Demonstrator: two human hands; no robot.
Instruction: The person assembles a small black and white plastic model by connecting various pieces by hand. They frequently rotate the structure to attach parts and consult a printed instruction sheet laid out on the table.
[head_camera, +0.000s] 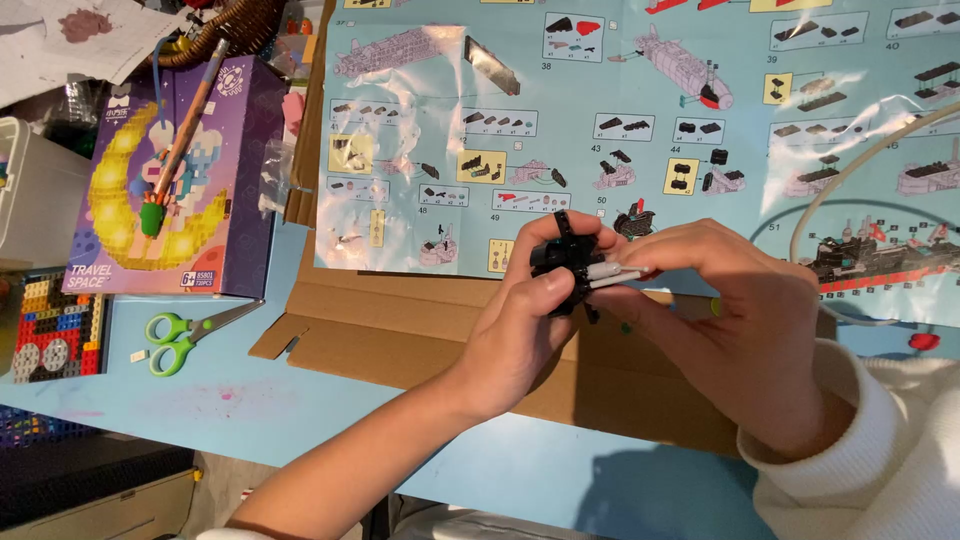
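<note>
My left hand (520, 320) grips a small black brick assembly (562, 262) above a flat piece of brown cardboard (400, 330). My right hand (720, 310) meets it from the right, pinching a thin white piece (612, 272) against the black assembly. Both hands hover over the lower edge of a large light-blue building instruction sheet (640, 130) with pictures of grey and black parts.
A purple brick-set box (175, 180) with a paintbrush (180, 140) on it stands at the left. Green-handled scissors (185, 332) lie on the blue table (180, 400). A coloured brick plate (55, 325) sits far left, a white cable (850, 170) curves at the right.
</note>
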